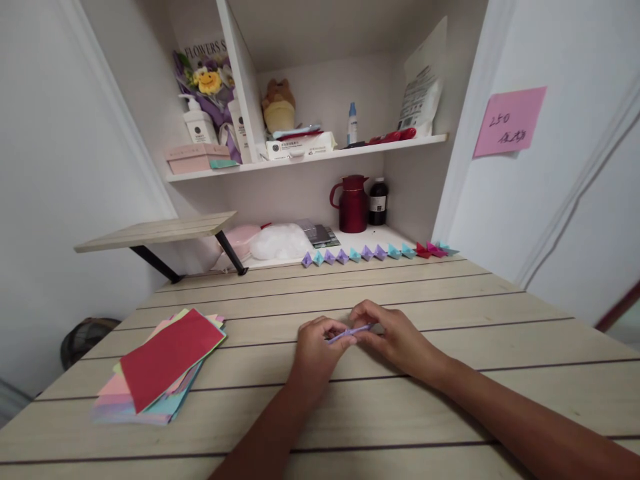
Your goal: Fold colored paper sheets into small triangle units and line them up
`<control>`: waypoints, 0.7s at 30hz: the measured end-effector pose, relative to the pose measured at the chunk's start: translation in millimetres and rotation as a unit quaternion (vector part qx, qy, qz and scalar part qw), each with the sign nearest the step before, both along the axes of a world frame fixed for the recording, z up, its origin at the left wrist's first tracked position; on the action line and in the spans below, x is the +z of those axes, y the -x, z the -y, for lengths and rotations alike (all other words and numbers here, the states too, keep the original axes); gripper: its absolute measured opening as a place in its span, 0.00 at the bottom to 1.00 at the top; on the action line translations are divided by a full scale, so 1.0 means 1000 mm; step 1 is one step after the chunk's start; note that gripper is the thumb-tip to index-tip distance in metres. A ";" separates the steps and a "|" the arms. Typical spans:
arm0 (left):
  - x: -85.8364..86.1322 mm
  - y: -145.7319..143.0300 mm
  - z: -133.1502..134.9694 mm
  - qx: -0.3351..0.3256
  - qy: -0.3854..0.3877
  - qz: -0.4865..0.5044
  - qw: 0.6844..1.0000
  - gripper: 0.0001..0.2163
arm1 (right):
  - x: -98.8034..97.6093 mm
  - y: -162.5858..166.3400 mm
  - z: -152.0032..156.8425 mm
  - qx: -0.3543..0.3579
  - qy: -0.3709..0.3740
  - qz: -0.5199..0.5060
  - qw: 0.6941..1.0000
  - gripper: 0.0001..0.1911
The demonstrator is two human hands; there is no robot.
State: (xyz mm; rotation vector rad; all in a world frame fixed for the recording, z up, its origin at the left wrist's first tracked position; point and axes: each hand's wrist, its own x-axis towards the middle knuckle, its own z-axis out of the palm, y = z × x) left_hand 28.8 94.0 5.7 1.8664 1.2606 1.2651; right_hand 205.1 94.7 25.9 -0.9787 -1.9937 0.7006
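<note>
Between my two hands is a small folded piece of purple paper (349, 333), held just above the wooden table (400, 413). My left hand (318, 350) pinches its left end between thumb and fingers. At the other end, my right hand (387, 333) is closed on the paper, fingertips and thumb pressed together. The fingers cover much of it, so its exact folded shape is hard to make out. Along the table's back edge runs a row of small folded paper figures (367, 253) in purple, light blue, red and magenta.
A stack of coloured paper sheets (173, 360), red on top, lies on the left. Behind it stands a small raised shelf (155, 231) on black legs. A dark red jug (353, 205), a dark bottle (378, 202) and a white plastic bag (281, 242) occupy the cabinet's lower level.
</note>
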 end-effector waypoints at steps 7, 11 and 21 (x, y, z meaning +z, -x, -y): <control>0.007 0.002 -0.001 0.013 0.080 0.089 0.993 0.06 | -0.008 0.003 -0.008 -0.013 0.093 -0.141 0.985 0.22; 0.011 0.004 -0.003 0.000 0.162 0.164 0.973 0.09 | -0.013 0.005 -0.014 0.012 0.152 -0.232 0.961 0.23; 0.011 0.006 -0.007 0.013 0.156 0.153 0.976 0.14 | -0.015 0.014 -0.015 0.027 0.148 -0.294 0.944 0.18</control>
